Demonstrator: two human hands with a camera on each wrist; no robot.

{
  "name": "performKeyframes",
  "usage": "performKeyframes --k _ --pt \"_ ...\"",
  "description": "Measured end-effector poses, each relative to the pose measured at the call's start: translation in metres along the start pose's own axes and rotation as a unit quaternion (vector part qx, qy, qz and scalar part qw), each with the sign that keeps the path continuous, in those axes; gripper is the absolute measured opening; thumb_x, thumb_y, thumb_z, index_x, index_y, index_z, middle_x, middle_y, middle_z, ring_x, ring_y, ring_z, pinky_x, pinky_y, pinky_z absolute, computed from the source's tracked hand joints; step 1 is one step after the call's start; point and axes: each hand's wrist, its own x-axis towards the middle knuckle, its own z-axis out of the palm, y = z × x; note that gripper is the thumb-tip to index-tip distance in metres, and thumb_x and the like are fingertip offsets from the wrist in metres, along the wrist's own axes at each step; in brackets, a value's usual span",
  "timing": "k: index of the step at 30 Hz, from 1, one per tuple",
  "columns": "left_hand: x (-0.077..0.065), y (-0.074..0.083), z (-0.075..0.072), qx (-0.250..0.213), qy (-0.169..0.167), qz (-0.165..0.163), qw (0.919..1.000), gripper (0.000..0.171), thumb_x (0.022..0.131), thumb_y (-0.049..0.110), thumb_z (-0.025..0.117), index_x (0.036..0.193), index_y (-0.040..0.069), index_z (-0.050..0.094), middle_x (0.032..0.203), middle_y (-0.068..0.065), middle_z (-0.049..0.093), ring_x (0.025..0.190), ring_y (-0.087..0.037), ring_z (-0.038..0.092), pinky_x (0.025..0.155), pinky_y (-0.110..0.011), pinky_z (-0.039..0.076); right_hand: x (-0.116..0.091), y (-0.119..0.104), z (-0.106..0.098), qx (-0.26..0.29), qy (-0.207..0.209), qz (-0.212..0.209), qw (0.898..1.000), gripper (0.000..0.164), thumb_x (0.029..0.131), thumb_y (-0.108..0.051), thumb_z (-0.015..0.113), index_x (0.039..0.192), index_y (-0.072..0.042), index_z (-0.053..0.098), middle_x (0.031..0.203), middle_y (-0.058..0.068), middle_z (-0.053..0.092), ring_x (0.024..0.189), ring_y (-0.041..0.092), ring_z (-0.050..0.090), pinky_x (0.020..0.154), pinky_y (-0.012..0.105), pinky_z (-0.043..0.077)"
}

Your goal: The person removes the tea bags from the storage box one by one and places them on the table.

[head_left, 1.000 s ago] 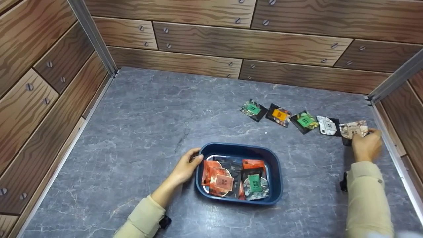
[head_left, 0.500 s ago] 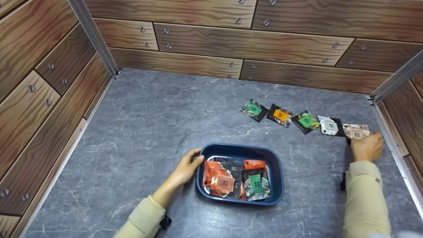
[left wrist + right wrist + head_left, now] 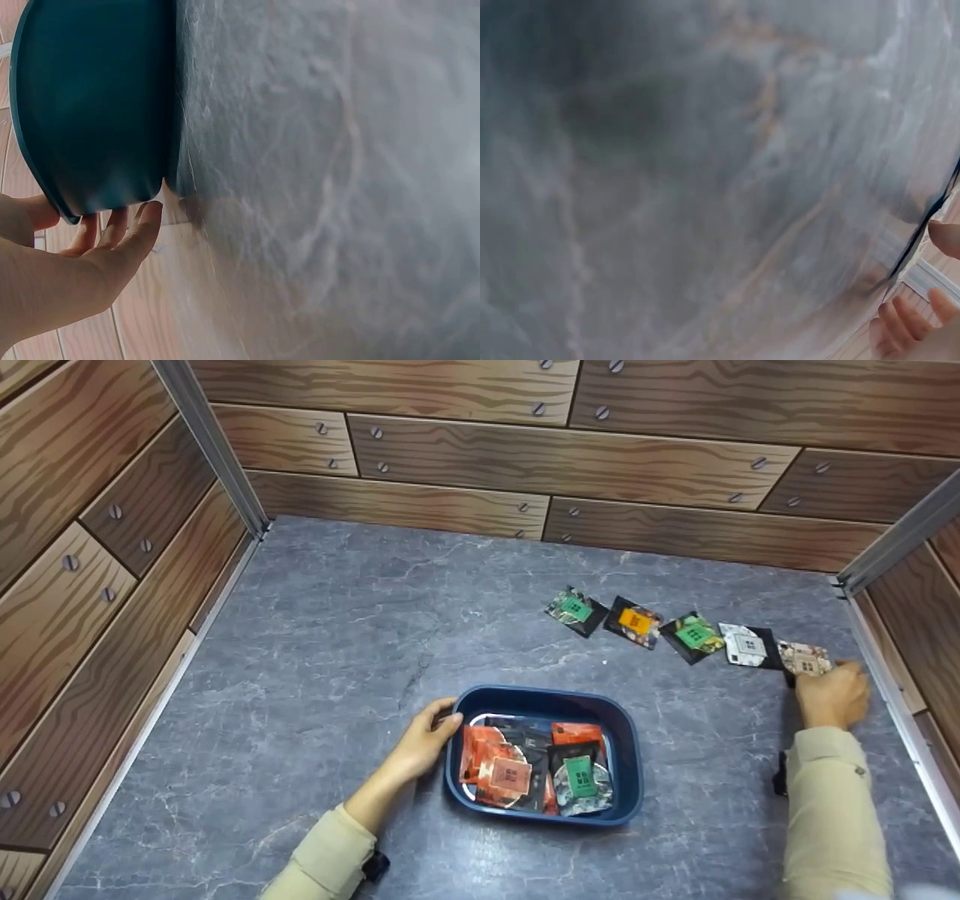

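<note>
A dark blue plastic tub [image 3: 556, 702] holds several red and black sachets [image 3: 504, 774]. My left hand [image 3: 421, 741] grips its left end; in the left wrist view the thumb lies at the rim and the fingers touch the outer wall. Far to the right, my right hand [image 3: 834, 694] holds a beige and black sachet [image 3: 805, 657] by its near right side, low at the tabletop. This sachet ends a slanting row, beside a white and black sachet [image 3: 745, 645]. The right wrist view catches only the sachet's thin dark edge [image 3: 911, 247] near the fingers.
Further left in the row lie a green-yellow sachet [image 3: 694, 636], an orange-labelled sachet [image 3: 634, 622] and a green-labelled sachet [image 3: 576, 610]. Wood-patterned panels [image 3: 450, 457] wall in the grey marbled table [image 3: 322, 660]; the right wall's metal strip [image 3: 904, 735] runs close by my right hand.
My right hand has brought the beige sachet slightly nearer and down against the end of the row, then stayed almost still. My left hand and the tub have kept their place.
</note>
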Motion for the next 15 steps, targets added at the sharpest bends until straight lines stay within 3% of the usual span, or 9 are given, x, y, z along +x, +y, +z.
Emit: performKeyframes --k 6,15 --pt "-0.001 0.0 0.0 -0.003 0.002 0.001 1.0 0.038 0.103 0.006 0.048 0.133 -0.017 0.044 0.131 -0.034 0.053 0.123 -0.043 0.053 0.103 -0.044 0.048 -0.006 -0.015 -0.004 0.021 0.014 -0.051 0.998 0.057 0.095 -0.022 0.052 0.146 0.001 0.041 0.142 0.034 0.042 0.131 0.051 0.039 0.105 0.061 0.035" --pt "0.0 -0.001 0.001 0.007 0.005 -0.001 1.0 0.04 0.103 0.006 0.05 0.134 -0.017 0.044 0.133 -0.034 0.052 0.123 -0.044 0.053 0.104 -0.045 0.047 -0.025 -0.044 -0.007 0.054 0.028 -0.148 0.987 0.046 0.096 -0.019 0.053 0.138 -0.001 0.053 0.136 0.025 0.053 0.124 0.042 0.049 0.098 0.056 0.041"
